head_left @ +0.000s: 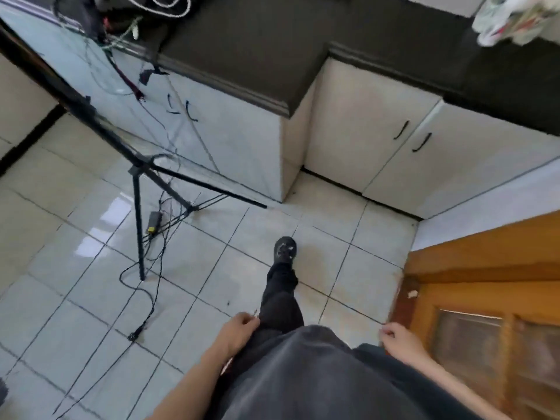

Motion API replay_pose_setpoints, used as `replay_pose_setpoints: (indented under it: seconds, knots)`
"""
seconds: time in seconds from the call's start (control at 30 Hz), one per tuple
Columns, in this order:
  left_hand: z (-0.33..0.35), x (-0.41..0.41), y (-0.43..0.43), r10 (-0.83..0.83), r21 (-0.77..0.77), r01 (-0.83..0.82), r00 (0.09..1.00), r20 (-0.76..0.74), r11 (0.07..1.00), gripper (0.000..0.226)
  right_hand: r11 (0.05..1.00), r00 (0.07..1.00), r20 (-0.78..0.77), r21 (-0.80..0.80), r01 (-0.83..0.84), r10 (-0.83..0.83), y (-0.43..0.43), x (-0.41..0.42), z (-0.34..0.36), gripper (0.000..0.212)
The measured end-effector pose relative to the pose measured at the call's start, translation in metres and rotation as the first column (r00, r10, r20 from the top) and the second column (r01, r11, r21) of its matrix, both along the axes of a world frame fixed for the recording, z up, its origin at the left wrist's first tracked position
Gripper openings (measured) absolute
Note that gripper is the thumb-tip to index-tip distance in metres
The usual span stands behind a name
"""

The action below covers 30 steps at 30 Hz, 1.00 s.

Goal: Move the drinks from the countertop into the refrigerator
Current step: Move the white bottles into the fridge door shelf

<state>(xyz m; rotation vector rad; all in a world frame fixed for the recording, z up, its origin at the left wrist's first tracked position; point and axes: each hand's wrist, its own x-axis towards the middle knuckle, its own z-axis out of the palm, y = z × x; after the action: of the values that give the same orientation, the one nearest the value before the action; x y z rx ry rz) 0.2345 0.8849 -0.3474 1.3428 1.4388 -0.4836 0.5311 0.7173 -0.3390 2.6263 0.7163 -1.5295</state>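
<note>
No drinks and no refrigerator show in the head view. The dark countertop runs across the top of the frame over white cabinets. My left hand hangs beside my thigh, fingers loosely curled, holding nothing. My right hand hangs low at my right side, also loosely curled and holding nothing. One leg in dark trousers steps forward, its shoe on the tiled floor.
A black tripod stands on the tiles at left, with cables and a power adapter trailing around its feet. A tangle of cords lies on the counter's left end. A wooden door is at right. A plastic bag sits top right.
</note>
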Motion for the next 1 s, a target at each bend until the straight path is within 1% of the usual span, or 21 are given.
replay_pose_setpoints:
  seconds: [0.1, 0.2, 0.3, 0.37, 0.5, 0.57, 0.63, 0.73, 0.77, 0.83, 0.87, 0.9, 1.0]
  knots:
    - [-0.016, 0.036, 0.053, -0.085, -0.018, 0.085, 0.996, -0.006, 0.996, 0.022, 0.982, 0.982, 0.012, -0.016, 0.187, -0.187, -0.002, 0.02, -0.003, 0.009]
    - [-0.025, 0.089, 0.111, -0.206, -0.052, 0.205, 0.978, -0.01, 0.977, 0.023, 0.95, 0.95, 0.04, -0.027, 0.312, -0.311, 0.009, 0.047, -0.002, 0.018]
    - [-0.022, 0.155, 0.171, -0.377, -0.016, 0.377, 0.926, 0.0, 0.926, 0.027, 0.89, 0.887, 0.083, -0.013, 0.456, -0.454, 0.034, 0.073, 0.01, 0.019]
    - [-0.015, 0.205, 0.209, -0.451, 0.019, 0.451, 0.892, 0.028, 0.892, 0.021, 0.861, 0.854, 0.111, 0.033, 0.508, -0.508, 0.057, 0.094, 0.019, 0.019]
    - [0.003, 0.304, 0.276, -0.581, 0.125, 0.573, 0.812, 0.049, 0.81, 0.037, 0.77, 0.768, 0.111, 0.205, 0.604, -0.631, 0.107, 0.133, 0.032, 0.018]
    - [0.013, 0.343, 0.299, -0.63, 0.159, 0.619, 0.776, 0.028, 0.77, 0.037, 0.763, 0.767, 0.095, 0.234, 0.603, -0.635, 0.123, 0.144, 0.035, 0.018]
    - [0.019, 0.373, 0.314, -0.653, 0.19, 0.639, 0.757, 0.013, 0.745, 0.032, 0.751, 0.758, 0.092, 0.25, 0.611, -0.646, 0.132, 0.152, 0.033, 0.019]
    - [0.017, 0.406, 0.325, -0.626, 0.19, 0.607, 0.778, 0.058, 0.772, 0.02, 0.705, 0.708, 0.086, 0.233, 0.669, -0.701, 0.138, 0.172, 0.025, 0.021]
    - [0.014, 0.415, 0.325, -0.636, 0.173, 0.619, 0.769, 0.063, 0.766, 0.018, 0.691, 0.693, 0.082, 0.227, 0.686, -0.716, 0.137, 0.182, 0.023, 0.02]
    - [0.009, 0.43, 0.319, -0.666, 0.152, 0.653, 0.744, 0.054, 0.742, 0.021, 0.692, 0.693, 0.098, 0.246, 0.679, -0.715, 0.133, 0.207, 0.021, 0.016]
    - [0.009, 0.439, 0.315, -0.662, 0.154, 0.649, 0.747, 0.057, 0.745, 0.022, 0.701, 0.701, 0.118, 0.275, 0.658, -0.703, 0.133, 0.223, 0.02, 0.012]
    - [0.011, 0.45, 0.31, -0.642, 0.16, 0.626, 0.764, 0.072, 0.763, 0.021, 0.709, 0.708, 0.135, 0.305, 0.636, -0.693, 0.134, 0.242, 0.02, 0.01]
    - [0.023, 0.494, 0.298, -0.523, 0.235, 0.48, 0.834, 0.174, 0.845, 0.007, 0.711, 0.721, 0.151, 0.391, 0.585, -0.676, 0.148, 0.311, 0.028, 0.017]
